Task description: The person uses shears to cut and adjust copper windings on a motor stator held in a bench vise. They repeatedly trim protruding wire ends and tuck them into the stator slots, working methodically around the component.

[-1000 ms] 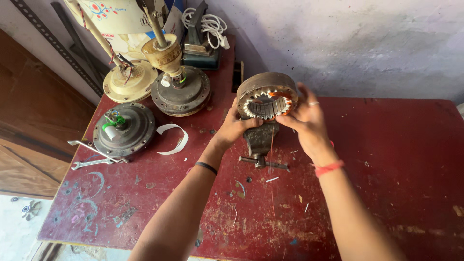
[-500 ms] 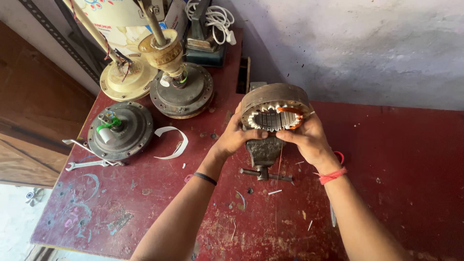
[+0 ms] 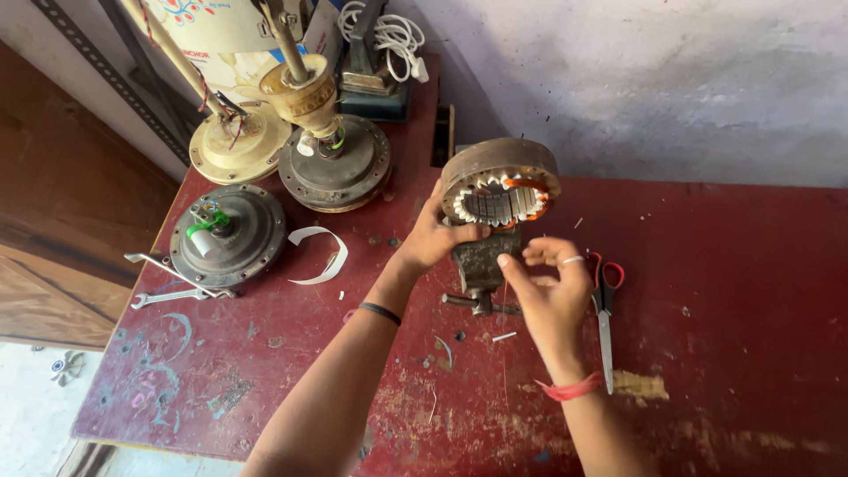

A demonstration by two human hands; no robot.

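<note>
A round rusty motor stator, with white slot liners and copper winding inside, stands on edge in a small dark bench vise on the red table. My left hand grips the stator's lower left rim. My right hand hovers just in front of the vise, off the stator, with a ring on one finger. Its thumb and fingertips are drawn close together. Whether they pinch a thin wire is too fine to tell.
Red-handled scissors lie right of my right hand. At the left stand three fan motor housings, with spanners and a curled white strip. A device with a white cable sits against the wall.
My right hand has come off the stator's right rim and dropped down towards me, in front of the vise. My left hand stays on the stator.
</note>
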